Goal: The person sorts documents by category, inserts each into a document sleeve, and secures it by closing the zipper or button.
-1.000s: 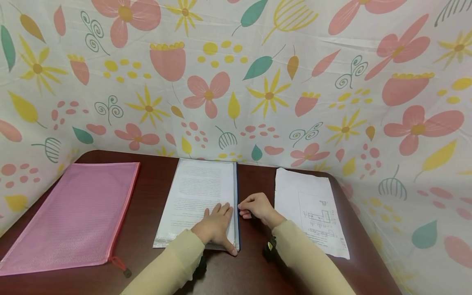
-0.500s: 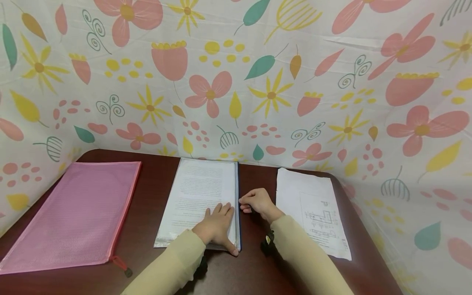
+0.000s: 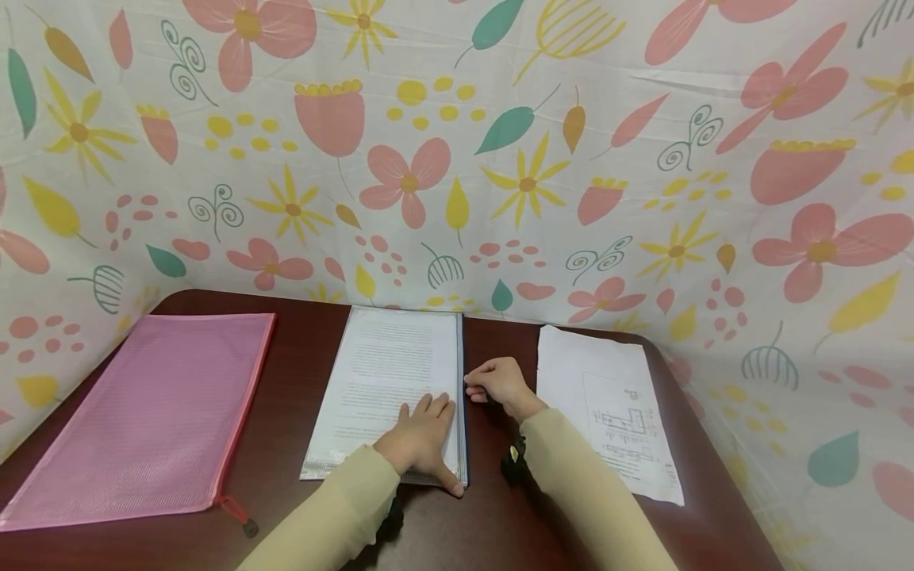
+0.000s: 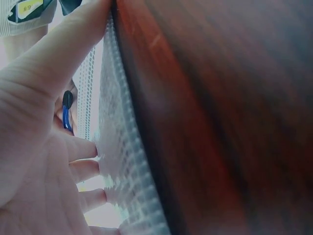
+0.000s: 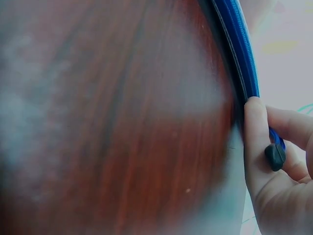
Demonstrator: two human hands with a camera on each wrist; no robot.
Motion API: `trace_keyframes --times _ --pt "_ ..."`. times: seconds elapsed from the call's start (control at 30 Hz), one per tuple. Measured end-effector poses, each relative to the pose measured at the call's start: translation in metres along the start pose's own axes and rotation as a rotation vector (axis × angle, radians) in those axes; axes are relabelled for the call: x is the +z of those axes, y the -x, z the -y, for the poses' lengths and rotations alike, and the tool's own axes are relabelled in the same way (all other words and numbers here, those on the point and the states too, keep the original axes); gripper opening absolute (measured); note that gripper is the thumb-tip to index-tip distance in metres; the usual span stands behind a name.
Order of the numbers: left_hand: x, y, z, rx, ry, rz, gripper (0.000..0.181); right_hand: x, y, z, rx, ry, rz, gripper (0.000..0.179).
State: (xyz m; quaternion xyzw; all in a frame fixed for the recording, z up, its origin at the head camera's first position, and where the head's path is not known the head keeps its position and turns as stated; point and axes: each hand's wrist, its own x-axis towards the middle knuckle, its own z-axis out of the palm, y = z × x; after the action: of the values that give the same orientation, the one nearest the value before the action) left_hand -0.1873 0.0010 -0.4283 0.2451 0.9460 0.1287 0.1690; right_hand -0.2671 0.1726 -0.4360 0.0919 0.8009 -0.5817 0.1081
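Head view: the folder [image 3: 385, 357] lies under left fingers [image 3: 436, 408], against right fingers [image 3: 480, 380].

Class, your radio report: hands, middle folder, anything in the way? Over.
Left hand spread on the clear folder. Right hand pinching the zipper pull at its right edge. Possible obstruction: left thumb, by the near right corner.

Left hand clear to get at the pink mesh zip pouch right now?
Probably yes: the left hand rests spread on the clear zip folder, gripping nothing, and no object shows between that folder and the pink pouch.
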Motion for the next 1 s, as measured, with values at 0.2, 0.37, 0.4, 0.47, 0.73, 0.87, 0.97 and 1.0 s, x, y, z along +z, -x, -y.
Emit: trace_keyframes --times 0.2,0.37,0.4,0.47,0.73,0.87,0.97,1.0 --pt "0.002 -0.001 0.001 -0.004 -0.01 0.0 0.13 0.0 -0.004 0.003 0.0 0.007 -0.013 0.013" --pt "0.002 -0.002 0.001 -0.008 -0.013 0.003 0.131 0.0 -0.007 0.005 0.003 -0.007 -0.024 0.013" --pt "0.002 -0.002 0.001 -0.007 -0.014 0.003 0.131 0.0 -0.007 0.005 0.006 -0.008 -0.025 0.013" --pt "0.002 -0.002 0.001 -0.006 -0.016 0.002 0.13 0.001 -0.008 0.005 0.007 -0.012 -0.025 0.014" --pt "0.002 0.001 0.0 0.004 -0.005 0.009 0.13 0.0 -0.011 0.006 -0.004 -0.017 -0.04 0.014" --pt "0.002 0.003 -0.001 0.007 -0.008 0.016 0.13 -0.001 -0.012 0.006 -0.006 -0.025 -0.044 0.015" --pt "0.002 0.004 -0.002 0.006 -0.01 0.018 0.131 -0.001 -0.012 0.007 -0.004 -0.037 -0.045 0.015" --pt "0.002 0.005 -0.002 0.007 -0.011 0.019 0.131 -0.002 -0.012 0.007 -0.003 -0.04 -0.047 0.015"
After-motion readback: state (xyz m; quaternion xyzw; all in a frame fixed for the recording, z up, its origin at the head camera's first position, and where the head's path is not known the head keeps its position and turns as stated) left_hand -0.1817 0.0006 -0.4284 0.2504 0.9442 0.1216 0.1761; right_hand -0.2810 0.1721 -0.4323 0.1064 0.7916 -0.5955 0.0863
